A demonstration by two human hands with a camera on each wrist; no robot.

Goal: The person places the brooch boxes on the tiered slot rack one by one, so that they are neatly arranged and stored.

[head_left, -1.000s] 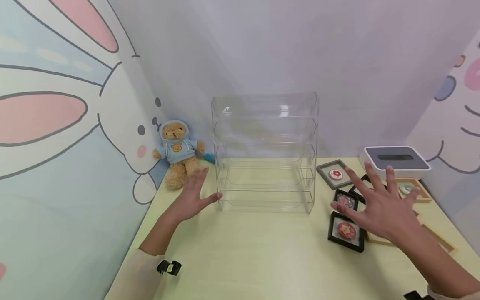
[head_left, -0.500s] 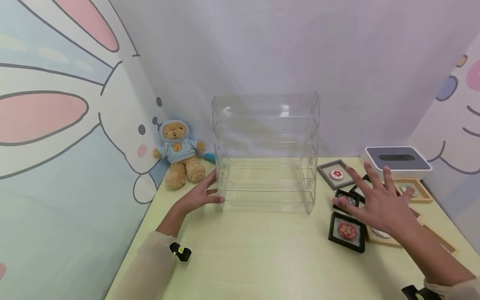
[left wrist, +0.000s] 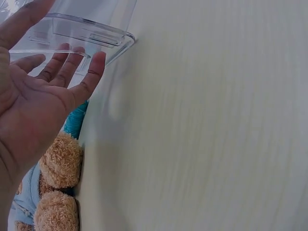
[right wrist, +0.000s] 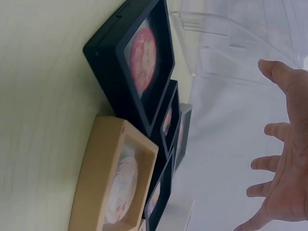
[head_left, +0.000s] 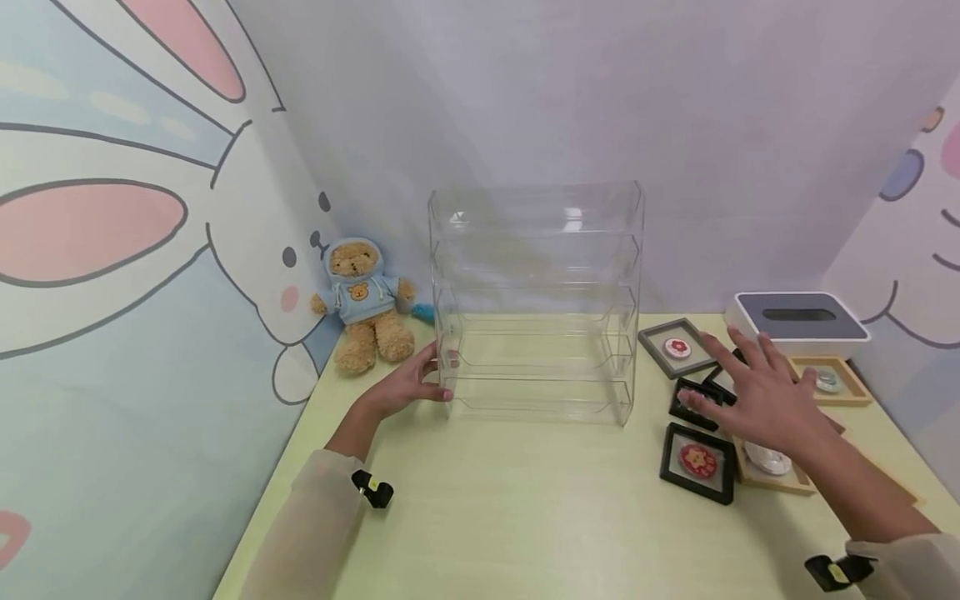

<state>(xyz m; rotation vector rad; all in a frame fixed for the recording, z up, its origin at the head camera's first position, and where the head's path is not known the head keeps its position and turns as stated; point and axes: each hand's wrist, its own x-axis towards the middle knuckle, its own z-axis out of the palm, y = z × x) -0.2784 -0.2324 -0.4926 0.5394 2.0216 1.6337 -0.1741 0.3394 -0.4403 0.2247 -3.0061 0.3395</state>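
Observation:
A clear acrylic rack [head_left: 536, 390] with several stacked tiers stands mid-table. My left hand [head_left: 401, 390] is at its lower left side, thumb by the front edge and fingers along the side panel. In the left wrist view the fingers of that hand [left wrist: 43, 101] are spread and slightly bent near the clear plastic; firm contact cannot be made out. My right hand [head_left: 772, 400] hovers with spread fingers above a group of display frames, holding nothing. Among these are a black frame with a red badge [head_left: 698, 461], a grey frame [head_left: 657, 356] and a wooden frame [right wrist: 98, 163].
A teddy bear [head_left: 363, 300] in a blue hoodie sits left of the rack, a small blue object [head_left: 423, 312] beside it. At the back right is a white tissue box [head_left: 825, 337] with a grey top. Painted walls [head_left: 525, 100] enclose the table.
My left hand has moved right and slightly down, from in front of the teddy bear to the rack's left side. My right hand stays over the frames, with only a slight shift.

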